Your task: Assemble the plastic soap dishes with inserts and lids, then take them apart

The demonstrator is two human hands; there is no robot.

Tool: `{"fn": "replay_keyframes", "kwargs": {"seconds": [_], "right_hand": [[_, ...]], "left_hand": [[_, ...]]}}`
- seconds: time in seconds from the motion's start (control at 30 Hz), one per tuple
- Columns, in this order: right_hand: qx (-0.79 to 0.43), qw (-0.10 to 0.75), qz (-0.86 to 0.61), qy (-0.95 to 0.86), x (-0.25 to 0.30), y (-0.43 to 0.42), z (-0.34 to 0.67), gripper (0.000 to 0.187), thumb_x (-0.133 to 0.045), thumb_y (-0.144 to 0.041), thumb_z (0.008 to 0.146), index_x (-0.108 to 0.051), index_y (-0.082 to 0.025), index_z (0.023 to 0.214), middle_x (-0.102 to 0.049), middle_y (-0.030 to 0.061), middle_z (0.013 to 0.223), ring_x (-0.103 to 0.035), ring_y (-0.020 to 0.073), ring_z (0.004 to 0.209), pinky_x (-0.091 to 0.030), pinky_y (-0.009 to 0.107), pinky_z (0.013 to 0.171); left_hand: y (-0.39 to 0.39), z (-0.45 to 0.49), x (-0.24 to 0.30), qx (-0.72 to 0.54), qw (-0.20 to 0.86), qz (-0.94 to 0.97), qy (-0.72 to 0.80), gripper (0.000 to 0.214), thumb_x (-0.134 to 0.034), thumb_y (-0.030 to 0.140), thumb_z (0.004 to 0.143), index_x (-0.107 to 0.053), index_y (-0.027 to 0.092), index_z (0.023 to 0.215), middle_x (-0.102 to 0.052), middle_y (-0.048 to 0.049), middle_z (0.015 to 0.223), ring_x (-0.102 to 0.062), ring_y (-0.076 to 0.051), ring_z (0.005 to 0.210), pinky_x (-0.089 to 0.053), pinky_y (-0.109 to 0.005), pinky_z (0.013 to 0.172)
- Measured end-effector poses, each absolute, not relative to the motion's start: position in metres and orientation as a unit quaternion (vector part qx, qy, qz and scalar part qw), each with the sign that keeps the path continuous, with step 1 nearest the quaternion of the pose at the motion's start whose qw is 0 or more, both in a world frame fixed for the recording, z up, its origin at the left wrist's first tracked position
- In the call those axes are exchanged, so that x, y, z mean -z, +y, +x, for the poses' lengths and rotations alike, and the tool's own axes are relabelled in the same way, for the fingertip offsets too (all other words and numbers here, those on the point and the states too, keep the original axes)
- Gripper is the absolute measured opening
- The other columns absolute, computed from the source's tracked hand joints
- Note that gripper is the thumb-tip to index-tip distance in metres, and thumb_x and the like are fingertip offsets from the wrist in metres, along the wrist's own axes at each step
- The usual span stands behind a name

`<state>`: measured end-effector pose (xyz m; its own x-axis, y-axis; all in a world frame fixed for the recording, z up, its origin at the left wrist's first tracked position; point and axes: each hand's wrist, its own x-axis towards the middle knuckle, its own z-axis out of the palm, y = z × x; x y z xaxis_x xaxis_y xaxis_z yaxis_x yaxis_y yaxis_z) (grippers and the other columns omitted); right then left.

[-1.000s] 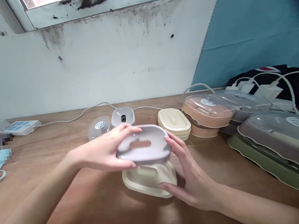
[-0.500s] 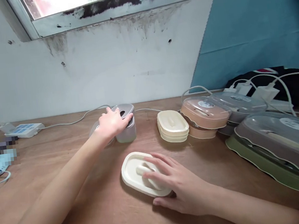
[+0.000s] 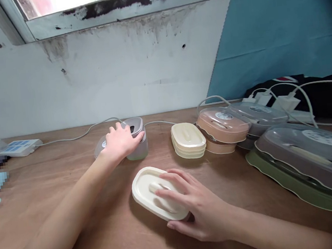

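Note:
My right hand (image 3: 193, 205) lies over a cream oval lid (image 3: 148, 190) on the wooden table (image 3: 78, 246), its fingers curved on the lid's raised centre. My left hand (image 3: 120, 142) reaches to the back and rests on a grey lid (image 3: 136, 124) that sits on a frosted container (image 3: 140, 150). The fingers wrap over the lid's near edge. A clear round lid (image 3: 99, 150) lies just behind the left hand.
A stack of cream lids (image 3: 188, 140) stands right of the grey container. Further right are pink (image 3: 221, 125), grey (image 3: 257, 116) and green (image 3: 298, 181) covered containers. White chargers and cables (image 3: 283, 103) lie at the back right. A white power strip (image 3: 15, 147) sits at the left.
The left hand carried the grey lid from above the cream piece to the frosted container at the back. The right hand set the cream lid on the table and stays on it.

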<state>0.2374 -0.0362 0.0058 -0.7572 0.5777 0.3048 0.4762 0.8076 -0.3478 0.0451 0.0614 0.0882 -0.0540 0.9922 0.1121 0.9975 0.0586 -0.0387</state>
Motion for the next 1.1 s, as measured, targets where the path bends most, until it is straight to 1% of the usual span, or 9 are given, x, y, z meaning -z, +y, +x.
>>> {"fn": "replay_keyframes", "kwargs": {"seconds": [0.13,0.27,0.37,0.47,0.57,0.63,0.87,1.0,1.1], "right_hand": [[-0.069,0.261,-0.302,-0.914,-0.006,-0.036,0.239,0.051,-0.056,-0.034,0.077,-0.045,-0.021,0.125,-0.037,0.0134,0.132,-0.034,0.0290,0.121,-0.036,0.048,0.097],[0.072,0.323,-0.378,-0.865,-0.021,-0.020,0.245,0.047,-0.052,-0.034,0.081,-0.046,-0.019,0.125,-0.039,0.0153,0.129,-0.036,0.0307,0.119,-0.035,0.049,0.097],[0.168,0.286,-0.493,-0.804,-0.039,0.003,0.250,0.044,-0.046,-0.040,0.085,-0.049,-0.016,0.122,-0.043,0.0173,0.126,-0.038,0.0331,0.117,-0.035,0.049,0.094],[0.216,0.183,-0.595,-0.753,-0.050,0.026,0.252,0.046,-0.039,-0.047,0.088,-0.054,-0.014,0.117,-0.049,0.0191,0.120,-0.043,0.0356,0.112,-0.037,0.046,0.088],[0.214,0.086,-0.638,-0.735,-0.047,0.039,0.249,0.048,-0.037,-0.048,0.088,-0.060,-0.009,0.102,-0.059,0.0206,0.100,-0.053,0.0349,0.095,-0.040,0.041,0.075],[0.209,0.066,-0.640,-0.736,-0.040,0.041,0.246,0.044,-0.040,-0.045,0.087,-0.060,-0.007,0.096,-0.061,0.0205,0.093,-0.055,0.0338,0.090,-0.040,0.039,0.070],[0.213,0.078,-0.640,-0.734,-0.044,0.041,0.252,0.044,-0.036,-0.045,0.089,-0.057,-0.012,0.109,-0.058,0.0183,0.108,-0.051,0.0322,0.103,-0.038,0.039,0.080],[0.214,0.097,-0.692,-0.683,-0.063,0.052,0.273,0.046,-0.031,-0.039,0.091,-0.053,-0.008,0.116,-0.051,0.0234,0.119,-0.045,0.0356,0.112,-0.034,0.043,0.086],[0.173,0.094,-0.753,-0.628,-0.071,0.061,0.292,0.053,-0.032,-0.046,0.089,-0.048,-0.007,0.122,-0.047,0.0272,0.122,-0.044,0.0406,0.113,-0.036,0.047,0.083]], "left_hand": [[0.060,0.040,-0.090,0.023,0.057,-0.692,-0.719,0.075,-0.030,0.069,0.079,-0.047,0.012,0.124,-0.044,-0.0212,0.125,-0.045,-0.040,0.111,-0.040,-0.045,0.086],[0.059,0.029,-0.099,0.063,0.069,-0.689,-0.718,0.072,-0.025,0.068,0.081,-0.044,0.014,0.125,-0.041,-0.0198,0.129,-0.042,-0.039,0.116,-0.040,-0.046,0.088],[0.057,0.022,-0.107,0.077,0.063,-0.689,-0.718,0.062,-0.022,0.061,0.085,-0.050,0.016,0.118,-0.045,-0.0172,0.125,-0.043,-0.036,0.115,-0.041,-0.045,0.087],[0.054,0.018,-0.110,0.074,0.048,-0.690,-0.718,0.057,-0.023,0.058,0.087,-0.051,0.017,0.116,-0.047,-0.0162,0.121,-0.045,-0.035,0.113,-0.043,-0.044,0.086],[0.050,0.017,-0.112,0.084,0.071,-0.686,-0.719,0.059,-0.027,0.058,0.086,-0.047,0.015,0.120,-0.039,-0.0181,0.130,-0.043,-0.038,0.116,-0.044,-0.044,0.085],[0.047,0.018,-0.113,0.097,0.096,-0.684,-0.717,0.061,-0.030,0.059,0.085,-0.044,0.015,0.124,-0.032,-0.0189,0.136,-0.041,-0.039,0.119,-0.044,-0.045,0.085],[0.036,0.022,-0.121,0.108,0.096,-0.698,-0.701,0.065,-0.032,0.060,0.084,-0.038,0.016,0.131,-0.027,-0.0161,0.140,-0.041,-0.036,0.120,-0.043,-0.045,0.090],[0.030,0.028,-0.122,0.100,0.090,-0.715,-0.686,0.061,-0.040,0.058,0.083,-0.040,0.016,0.128,-0.026,-0.0161,0.141,-0.042,-0.035,0.121,-0.042,-0.043,0.091],[0.027,0.031,-0.121,0.097,0.092,-0.726,-0.675,0.059,-0.042,0.058,0.083,-0.042,0.017,0.125,-0.027,-0.0152,0.141,-0.043,-0.033,0.120,-0.043,-0.041,0.091]]}}
